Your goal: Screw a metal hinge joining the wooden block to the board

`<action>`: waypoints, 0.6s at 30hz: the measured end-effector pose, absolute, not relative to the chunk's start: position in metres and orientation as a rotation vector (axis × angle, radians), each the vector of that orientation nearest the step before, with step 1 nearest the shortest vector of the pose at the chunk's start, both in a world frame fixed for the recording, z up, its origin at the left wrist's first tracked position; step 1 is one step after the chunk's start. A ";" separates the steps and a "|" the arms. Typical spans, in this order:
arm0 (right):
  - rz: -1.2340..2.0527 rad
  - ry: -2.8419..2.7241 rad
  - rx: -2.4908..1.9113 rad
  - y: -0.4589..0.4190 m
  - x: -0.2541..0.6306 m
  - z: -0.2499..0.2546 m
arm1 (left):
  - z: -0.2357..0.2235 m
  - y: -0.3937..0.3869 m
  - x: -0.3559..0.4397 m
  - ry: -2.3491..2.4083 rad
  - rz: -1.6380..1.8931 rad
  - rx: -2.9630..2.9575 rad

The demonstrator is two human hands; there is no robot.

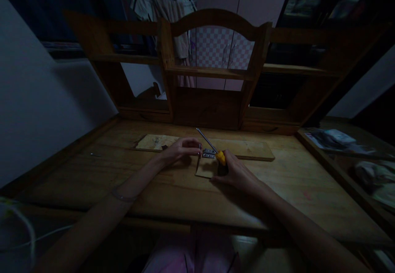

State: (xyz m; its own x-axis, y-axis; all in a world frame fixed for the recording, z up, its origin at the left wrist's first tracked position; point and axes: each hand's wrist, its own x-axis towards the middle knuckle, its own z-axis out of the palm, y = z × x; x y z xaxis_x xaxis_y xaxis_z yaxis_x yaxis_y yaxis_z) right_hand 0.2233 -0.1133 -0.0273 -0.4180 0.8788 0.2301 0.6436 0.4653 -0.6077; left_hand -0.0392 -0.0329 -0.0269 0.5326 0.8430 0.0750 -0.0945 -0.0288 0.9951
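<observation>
A yellow-handled screwdriver (221, 158) is gripped in my right hand (236, 172), its metal shaft slanting up and to the left, with the tip in the air. Fingers of that hand also reach the near edge of a small wooden block (206, 170). A metal hinge (209, 153) with several holes lies at the block's far edge, against a long wooden board (247, 149). My left hand (185, 147) is closed in a pinch just left of the hinge. Something small and shiny shows at its fingertips, too small to name.
The wooden desk (148, 190) has a shelf unit (210, 73) along its back. A small metal piece (95, 154) lies at the left. On the right, a lower surface holds papers (339, 136) and cloth (376, 178). The room is dim.
</observation>
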 end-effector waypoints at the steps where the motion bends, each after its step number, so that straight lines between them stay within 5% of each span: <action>1: 0.589 -2.194 -1.253 -0.113 0.223 -0.028 | -0.027 -0.033 -0.038 0.734 0.918 1.420; 18: 0.604 -2.211 -1.247 -0.114 0.224 -0.026 | -0.030 -0.035 -0.031 0.964 0.993 2.003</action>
